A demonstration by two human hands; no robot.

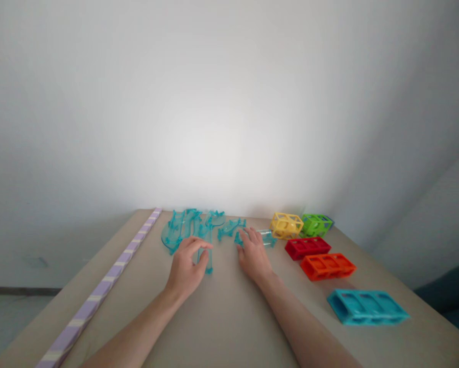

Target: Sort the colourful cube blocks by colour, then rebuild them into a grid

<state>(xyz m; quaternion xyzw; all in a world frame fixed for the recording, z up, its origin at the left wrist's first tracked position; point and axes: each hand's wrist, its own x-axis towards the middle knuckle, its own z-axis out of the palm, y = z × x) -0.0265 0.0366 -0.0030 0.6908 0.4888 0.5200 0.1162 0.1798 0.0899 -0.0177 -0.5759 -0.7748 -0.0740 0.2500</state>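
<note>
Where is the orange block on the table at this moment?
In the head view, the orange block lies on the right side of the table, between the red block behind it and the turquoise block nearer the camera.

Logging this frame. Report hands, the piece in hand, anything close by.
Left hand pinching straight teal track piece. Right hand open, flat on table, fingertips at small teal piece. Nearest on the right: red block, apart.

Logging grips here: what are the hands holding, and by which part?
Left hand pinches the straight track near its near end. Right hand touches a small clear piece; a grip cannot be told.
</note>
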